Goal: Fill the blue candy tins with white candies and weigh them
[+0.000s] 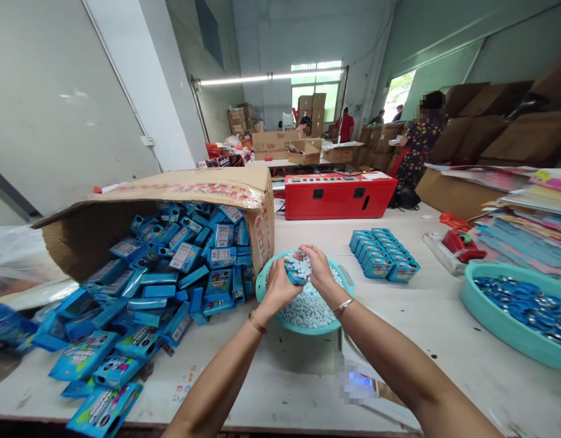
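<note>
My left hand [280, 287] is closed round a small blue candy box [295, 277], tilted over a turquoise basin [303, 330]. Pale, pill-shaped candies [308, 310] fill much of the basin. My right hand [320, 271] is cupped against the box's upper end, fingers curled round a heap of the same candies [301, 264]. Part of the box is hidden behind my fingers. Left of the basin, many blue boxes [184, 257] spill out of a cardboard carton [262, 237] lying on its side.
Blue boxes [384, 255] stand in rows to the right of the basin. Farther right, another turquoise tub [494, 325] holds blue and silver pieces [527, 307]. A red machine [339, 198] sits behind. Near the front edge lies a phone [360, 383]. Other people are in the background.
</note>
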